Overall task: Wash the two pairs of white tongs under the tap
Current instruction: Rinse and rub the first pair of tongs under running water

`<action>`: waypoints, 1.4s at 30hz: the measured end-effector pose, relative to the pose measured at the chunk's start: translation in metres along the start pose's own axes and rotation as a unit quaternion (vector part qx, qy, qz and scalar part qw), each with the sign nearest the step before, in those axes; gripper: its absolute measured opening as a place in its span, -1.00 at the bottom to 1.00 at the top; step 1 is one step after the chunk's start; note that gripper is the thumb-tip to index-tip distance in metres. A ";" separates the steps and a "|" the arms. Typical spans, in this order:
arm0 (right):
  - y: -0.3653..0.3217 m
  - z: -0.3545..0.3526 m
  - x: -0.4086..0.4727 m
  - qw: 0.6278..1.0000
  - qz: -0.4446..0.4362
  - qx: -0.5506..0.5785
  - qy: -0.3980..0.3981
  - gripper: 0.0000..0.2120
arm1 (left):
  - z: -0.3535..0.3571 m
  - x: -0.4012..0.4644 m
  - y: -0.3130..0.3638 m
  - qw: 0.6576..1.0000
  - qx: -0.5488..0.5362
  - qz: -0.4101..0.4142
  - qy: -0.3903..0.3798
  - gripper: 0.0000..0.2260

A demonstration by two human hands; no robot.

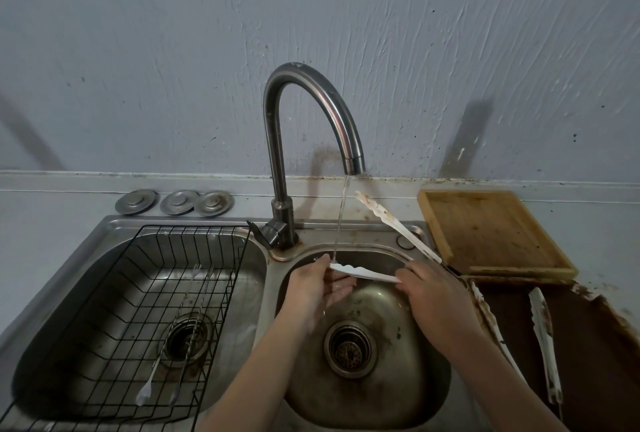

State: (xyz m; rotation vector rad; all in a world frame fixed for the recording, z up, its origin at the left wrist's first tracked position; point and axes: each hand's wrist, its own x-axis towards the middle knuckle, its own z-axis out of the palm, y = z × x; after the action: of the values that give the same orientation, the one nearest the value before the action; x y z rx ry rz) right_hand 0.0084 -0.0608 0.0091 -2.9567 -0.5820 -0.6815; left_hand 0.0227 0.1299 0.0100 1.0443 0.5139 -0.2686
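My right hand grips the hinge end of a pair of white tongs, spread wide over the right sink basin. One arm lies level under the thin stream from the curved steel tap; the other arm sticks up and back, stained brown. My left hand holds the tip of the lower arm where the water lands. A second pair of white tongs, also dirty, lies on the dark counter at the right.
The left basin holds a black wire rack with thin metal utensils in it. Three metal drain covers sit behind it. A wooden cutting board lies on the right counter. The wall stands close behind the tap.
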 end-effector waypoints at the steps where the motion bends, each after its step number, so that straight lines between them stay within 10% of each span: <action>1: -0.002 -0.002 -0.002 1.000 -0.013 -0.014 0.021 -0.64 | -0.001 -0.001 0.002 1.000 -0.010 0.010 -0.003 -0.81; 5: -0.008 -0.006 -0.009 0.994 -0.004 0.003 0.105 -0.70 | -0.003 0.000 0.010 0.998 -0.037 0.056 0.004 -0.83; 10: -0.010 -0.003 0.001 0.980 0.166 0.112 -0.001 -0.56 | 0.004 0.000 0.006 0.998 0.006 0.066 0.013 -0.82; 18: 0.008 0.003 0.006 0.923 0.306 0.227 -0.062 -0.90 | 0.010 -0.004 0.005 0.993 0.098 0.060 -0.021 -0.78; 33: -0.013 0.017 0.005 0.905 0.189 0.372 -0.084 -0.87 | -0.004 -0.008 0.049 0.903 0.330 0.268 0.063 -0.79; 42: -0.009 0.004 0.003 0.932 0.185 0.311 -0.026 -0.82 | 0.008 -0.004 0.029 0.898 0.278 0.308 0.148 -0.85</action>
State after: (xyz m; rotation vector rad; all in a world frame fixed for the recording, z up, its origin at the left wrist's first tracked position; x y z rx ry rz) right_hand 0.0091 -0.0505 0.0068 -2.3845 -0.1746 -0.3026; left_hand 0.0341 0.1363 0.0372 1.7661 0.3537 0.3402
